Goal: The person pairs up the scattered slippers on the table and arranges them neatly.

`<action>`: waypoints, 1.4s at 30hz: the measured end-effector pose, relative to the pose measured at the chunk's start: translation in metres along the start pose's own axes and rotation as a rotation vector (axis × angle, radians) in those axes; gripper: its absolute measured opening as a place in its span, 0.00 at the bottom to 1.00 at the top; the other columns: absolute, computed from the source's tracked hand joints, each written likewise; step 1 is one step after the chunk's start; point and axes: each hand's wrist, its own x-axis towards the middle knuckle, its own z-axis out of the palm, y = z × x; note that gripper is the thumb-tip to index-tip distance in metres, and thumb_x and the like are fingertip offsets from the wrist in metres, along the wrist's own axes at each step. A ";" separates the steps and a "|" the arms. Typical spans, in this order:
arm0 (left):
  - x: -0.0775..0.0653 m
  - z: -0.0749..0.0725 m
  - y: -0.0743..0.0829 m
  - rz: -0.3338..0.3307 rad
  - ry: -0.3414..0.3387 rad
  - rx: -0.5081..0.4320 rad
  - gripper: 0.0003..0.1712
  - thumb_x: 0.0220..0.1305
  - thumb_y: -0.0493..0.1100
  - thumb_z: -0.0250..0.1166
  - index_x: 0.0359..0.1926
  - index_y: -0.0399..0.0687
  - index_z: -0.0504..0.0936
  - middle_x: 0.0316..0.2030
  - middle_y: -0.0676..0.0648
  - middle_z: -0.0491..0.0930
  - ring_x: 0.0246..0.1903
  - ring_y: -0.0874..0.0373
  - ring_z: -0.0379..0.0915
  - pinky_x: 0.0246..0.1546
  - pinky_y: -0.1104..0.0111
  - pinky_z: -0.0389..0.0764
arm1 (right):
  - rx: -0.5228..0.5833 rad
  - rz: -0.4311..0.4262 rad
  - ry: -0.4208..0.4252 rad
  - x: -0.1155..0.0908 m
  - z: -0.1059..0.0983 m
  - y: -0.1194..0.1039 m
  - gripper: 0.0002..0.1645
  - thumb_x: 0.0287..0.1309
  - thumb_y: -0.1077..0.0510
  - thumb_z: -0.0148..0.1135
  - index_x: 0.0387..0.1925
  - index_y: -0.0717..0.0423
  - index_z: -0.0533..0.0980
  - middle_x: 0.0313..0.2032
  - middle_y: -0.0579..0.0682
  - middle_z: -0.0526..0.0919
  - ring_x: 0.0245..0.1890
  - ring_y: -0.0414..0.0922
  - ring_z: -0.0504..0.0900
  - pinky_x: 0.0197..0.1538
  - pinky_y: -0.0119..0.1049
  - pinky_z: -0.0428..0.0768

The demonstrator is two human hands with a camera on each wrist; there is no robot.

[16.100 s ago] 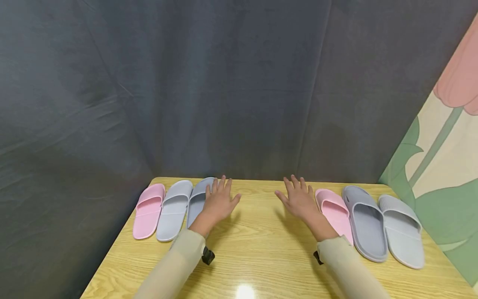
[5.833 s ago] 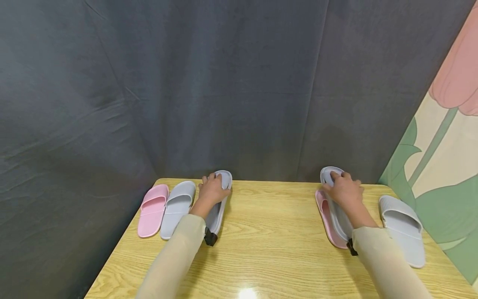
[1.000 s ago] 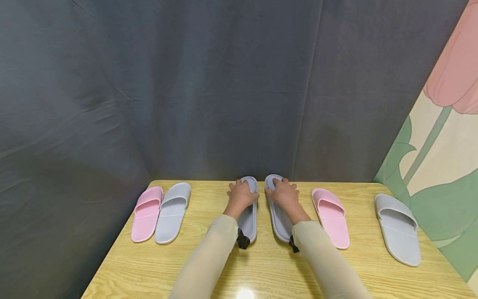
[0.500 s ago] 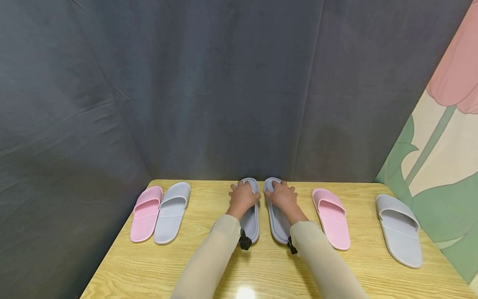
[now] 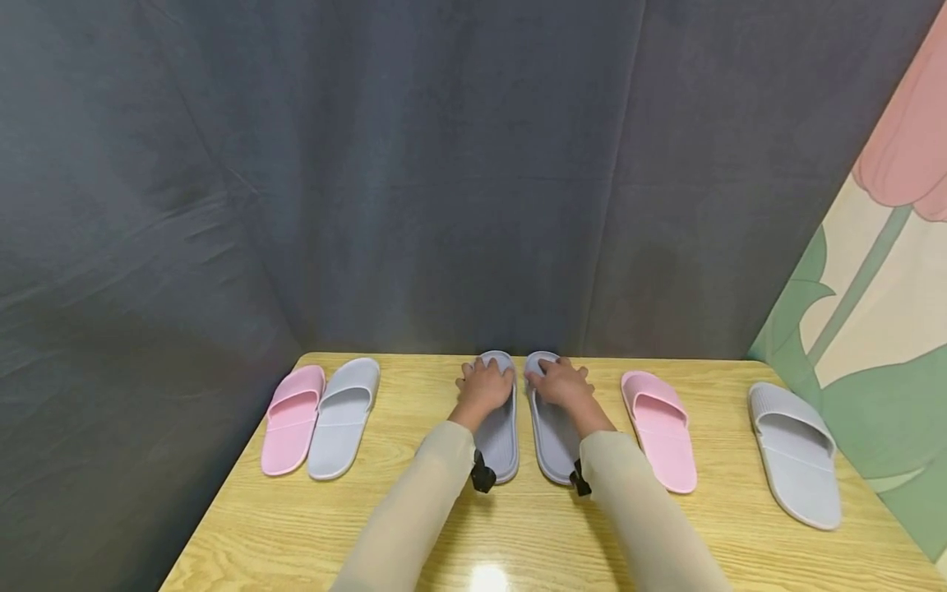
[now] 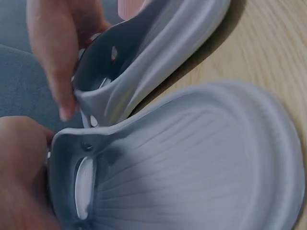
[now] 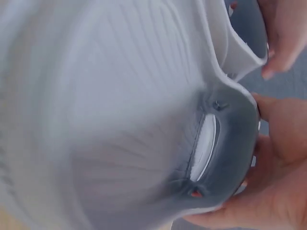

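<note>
A pair of darker grey slippers lies side by side at the middle of the table, toes at the back edge. My left hand (image 5: 484,386) grips the front upper of the left darker grey slipper (image 5: 501,442), its thumb on the inner side. Likewise, my right hand (image 5: 564,386) holds the right darker grey slipper (image 5: 552,440) from above. Both uppers are mostly covered by the hands in the head view. In the left wrist view the ribbed footbed (image 6: 192,158) shows, with slots in the upper. A narrow gap separates the two slippers.
On the left stand a pink slipper (image 5: 291,427) and a light grey slipper (image 5: 342,427), touching. Right of my hands lie another pink slipper (image 5: 662,436) and, farther out, another light grey slipper (image 5: 795,460). A dark curtain (image 5: 459,205) hangs behind the wooden table (image 5: 533,534).
Both hands, first held open over the table, took the darker grey slippers from the two sides and brought them inward to the middle. During the last second the pair has barely shifted.
</note>
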 end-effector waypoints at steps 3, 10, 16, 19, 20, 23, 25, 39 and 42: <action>-0.001 -0.002 -0.004 0.014 -0.050 -0.003 0.36 0.80 0.60 0.36 0.76 0.45 0.64 0.76 0.38 0.57 0.73 0.36 0.49 0.63 0.37 0.60 | -0.009 -0.052 -0.026 0.001 -0.001 0.002 0.37 0.76 0.41 0.44 0.75 0.58 0.62 0.73 0.71 0.55 0.71 0.76 0.52 0.65 0.74 0.59; -0.002 -0.001 -0.008 0.017 -0.067 -0.043 0.34 0.81 0.57 0.34 0.77 0.46 0.61 0.78 0.40 0.54 0.75 0.37 0.44 0.64 0.35 0.61 | -0.055 -0.128 -0.032 0.003 0.000 0.001 0.33 0.78 0.50 0.36 0.73 0.67 0.62 0.71 0.74 0.60 0.75 0.66 0.52 0.70 0.70 0.47; -0.001 0.002 -0.003 0.002 -0.054 -0.040 0.33 0.81 0.56 0.37 0.77 0.43 0.62 0.77 0.38 0.55 0.74 0.37 0.45 0.62 0.35 0.64 | 0.028 -0.032 -0.046 -0.001 0.001 -0.002 0.35 0.78 0.46 0.37 0.76 0.60 0.59 0.75 0.70 0.53 0.74 0.73 0.47 0.66 0.75 0.56; 0.001 0.003 0.001 -0.004 -0.045 -0.030 0.34 0.81 0.56 0.37 0.77 0.43 0.62 0.77 0.39 0.55 0.74 0.37 0.46 0.62 0.36 0.64 | 0.073 0.017 -0.036 -0.001 0.002 -0.001 0.35 0.77 0.44 0.38 0.77 0.56 0.58 0.75 0.68 0.50 0.72 0.76 0.46 0.63 0.77 0.59; 0.001 0.003 0.002 -0.003 -0.037 -0.034 0.34 0.81 0.56 0.38 0.76 0.43 0.62 0.77 0.38 0.56 0.74 0.37 0.46 0.61 0.36 0.65 | 0.078 0.027 -0.030 0.000 0.002 -0.001 0.35 0.77 0.43 0.38 0.77 0.55 0.59 0.75 0.68 0.50 0.71 0.75 0.47 0.62 0.77 0.59; 0.001 0.002 0.004 0.001 -0.022 -0.050 0.34 0.80 0.56 0.38 0.76 0.43 0.63 0.76 0.38 0.57 0.73 0.37 0.47 0.61 0.37 0.64 | 0.067 0.029 -0.008 0.001 0.002 0.000 0.35 0.77 0.42 0.38 0.77 0.54 0.60 0.75 0.67 0.51 0.70 0.74 0.49 0.62 0.77 0.59; 0.000 0.000 0.004 0.010 -0.016 -0.060 0.34 0.80 0.56 0.38 0.76 0.42 0.63 0.76 0.37 0.57 0.73 0.37 0.48 0.61 0.37 0.65 | 0.057 0.027 0.006 0.001 0.002 0.002 0.35 0.76 0.42 0.39 0.76 0.54 0.60 0.74 0.67 0.52 0.70 0.74 0.51 0.62 0.76 0.60; -0.009 -0.017 -0.006 0.088 -0.001 0.004 0.35 0.79 0.61 0.39 0.76 0.47 0.65 0.77 0.40 0.56 0.73 0.38 0.51 0.63 0.40 0.64 | -0.060 -0.059 0.151 -0.008 -0.008 -0.001 0.37 0.73 0.38 0.49 0.71 0.57 0.69 0.68 0.67 0.67 0.64 0.73 0.66 0.60 0.69 0.67; -0.010 -0.027 -0.004 0.110 0.024 0.038 0.36 0.79 0.62 0.41 0.76 0.47 0.64 0.77 0.39 0.56 0.74 0.39 0.51 0.65 0.40 0.63 | -0.080 -0.099 0.186 -0.010 -0.016 -0.002 0.35 0.72 0.41 0.53 0.70 0.59 0.70 0.68 0.68 0.68 0.65 0.72 0.66 0.60 0.70 0.67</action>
